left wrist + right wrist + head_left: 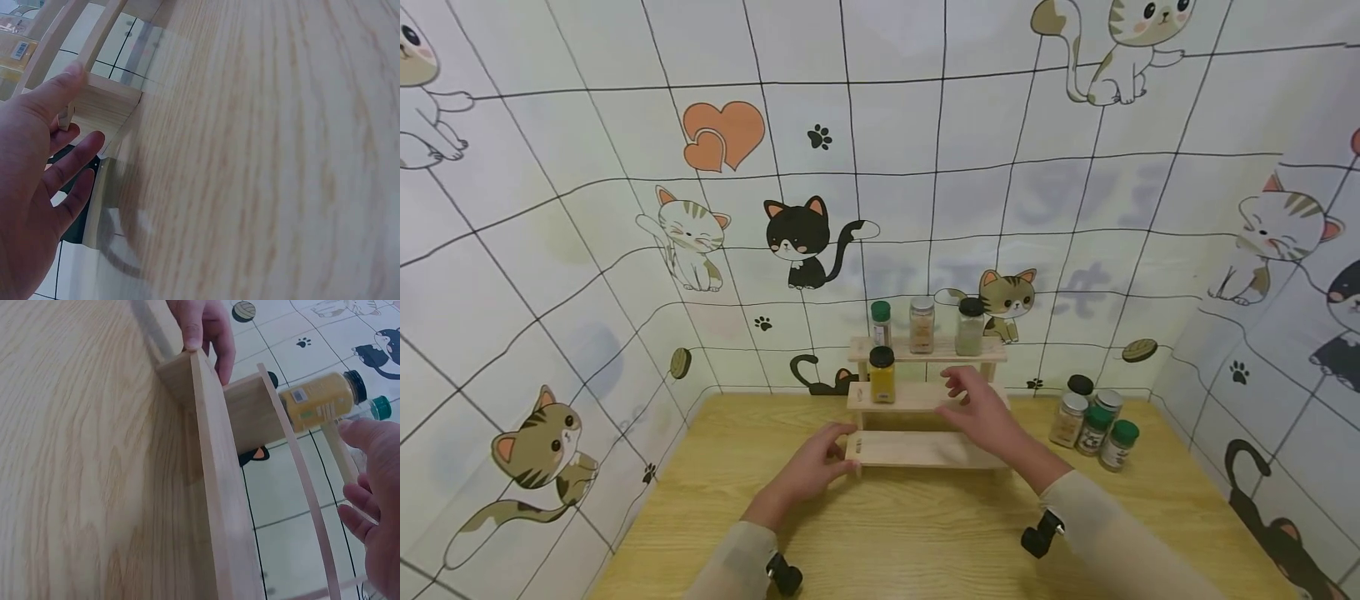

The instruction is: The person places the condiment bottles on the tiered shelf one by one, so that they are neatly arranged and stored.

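A three-step wooden spice rack (925, 450) stands on the table. My left hand (812, 462) pinches the left end of its lowest step, thumb on top and fingertips below, as the left wrist view shows. Over the right part of the middle step is my right hand (983, 415), its fingers loosely bent and apart with nothing between them. A black-capped jar of yellow spice (882, 379) sits at the left of that step. Along the top step are a green-capped jar (881, 327), a silver-capped jar (922, 329) and a black-capped jar of pale green contents (970, 333).
Right of the rack, several spice jars cluster on the wooden table (895, 542), among them a silver-capped jar (1068, 421) and a green-capped jar (1118, 446). Behind rises a tiled-pattern wall covering (895, 200) with cartoon cats, which also runs along both sides.
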A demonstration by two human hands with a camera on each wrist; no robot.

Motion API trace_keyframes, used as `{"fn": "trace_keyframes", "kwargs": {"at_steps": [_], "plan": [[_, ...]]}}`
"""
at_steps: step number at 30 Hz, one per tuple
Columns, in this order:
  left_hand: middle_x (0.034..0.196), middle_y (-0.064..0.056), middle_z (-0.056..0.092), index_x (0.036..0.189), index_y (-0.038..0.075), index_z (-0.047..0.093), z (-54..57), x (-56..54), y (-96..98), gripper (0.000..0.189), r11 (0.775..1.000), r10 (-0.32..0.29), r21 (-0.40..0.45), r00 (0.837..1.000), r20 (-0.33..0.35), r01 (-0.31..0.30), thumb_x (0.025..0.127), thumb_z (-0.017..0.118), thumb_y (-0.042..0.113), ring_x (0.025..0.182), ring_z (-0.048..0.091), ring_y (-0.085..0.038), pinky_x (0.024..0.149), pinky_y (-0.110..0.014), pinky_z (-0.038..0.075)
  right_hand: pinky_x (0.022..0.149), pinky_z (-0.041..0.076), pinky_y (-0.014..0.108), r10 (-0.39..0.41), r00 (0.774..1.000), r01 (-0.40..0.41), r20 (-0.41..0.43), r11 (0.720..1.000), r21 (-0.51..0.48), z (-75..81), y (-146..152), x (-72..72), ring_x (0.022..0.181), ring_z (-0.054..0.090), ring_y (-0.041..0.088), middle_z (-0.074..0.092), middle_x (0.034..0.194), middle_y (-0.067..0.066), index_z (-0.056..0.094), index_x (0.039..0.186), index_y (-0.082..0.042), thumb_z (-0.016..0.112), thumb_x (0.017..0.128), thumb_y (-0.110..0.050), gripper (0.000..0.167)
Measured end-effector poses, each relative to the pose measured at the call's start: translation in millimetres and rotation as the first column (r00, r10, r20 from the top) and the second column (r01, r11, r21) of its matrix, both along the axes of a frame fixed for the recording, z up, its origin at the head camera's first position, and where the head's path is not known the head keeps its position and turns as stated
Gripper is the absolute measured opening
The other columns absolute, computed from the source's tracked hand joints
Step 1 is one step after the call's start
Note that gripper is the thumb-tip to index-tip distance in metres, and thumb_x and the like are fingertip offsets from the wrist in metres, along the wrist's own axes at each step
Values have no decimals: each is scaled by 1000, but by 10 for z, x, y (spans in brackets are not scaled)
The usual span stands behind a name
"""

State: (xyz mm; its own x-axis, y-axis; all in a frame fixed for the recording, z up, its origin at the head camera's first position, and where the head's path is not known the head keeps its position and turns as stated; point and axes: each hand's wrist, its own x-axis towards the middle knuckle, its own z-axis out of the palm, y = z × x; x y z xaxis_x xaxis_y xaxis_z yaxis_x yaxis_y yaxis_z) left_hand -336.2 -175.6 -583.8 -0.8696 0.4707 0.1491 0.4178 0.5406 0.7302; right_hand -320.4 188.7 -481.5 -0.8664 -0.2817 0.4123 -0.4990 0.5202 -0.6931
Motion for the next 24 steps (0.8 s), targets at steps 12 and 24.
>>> {"fn": "trace_keyframes", "kwargs": {"at_steps": [12,24], "plan": [[146,-1,60,161,15,55,39,29,-19,65,1000,-3,6,1000,11,3,104,82,33,109,67,-18,90,-42,56,84,53,47,-60,994,63,-94,998,19,-108,614,258,104,61,36,59,121,18,59,139,2,84,99,-4,47],[148,-3,59,162,12,54,82,56,6,65,1000,-20,18,1000,11,20,106,80,31,110,68,-18,90,-40,57,85,52,33,-318,934,333,-163,940,72,-113,1263,552,108,60,34,59,125,17,58,142,1,83,102,-12,48]]}}
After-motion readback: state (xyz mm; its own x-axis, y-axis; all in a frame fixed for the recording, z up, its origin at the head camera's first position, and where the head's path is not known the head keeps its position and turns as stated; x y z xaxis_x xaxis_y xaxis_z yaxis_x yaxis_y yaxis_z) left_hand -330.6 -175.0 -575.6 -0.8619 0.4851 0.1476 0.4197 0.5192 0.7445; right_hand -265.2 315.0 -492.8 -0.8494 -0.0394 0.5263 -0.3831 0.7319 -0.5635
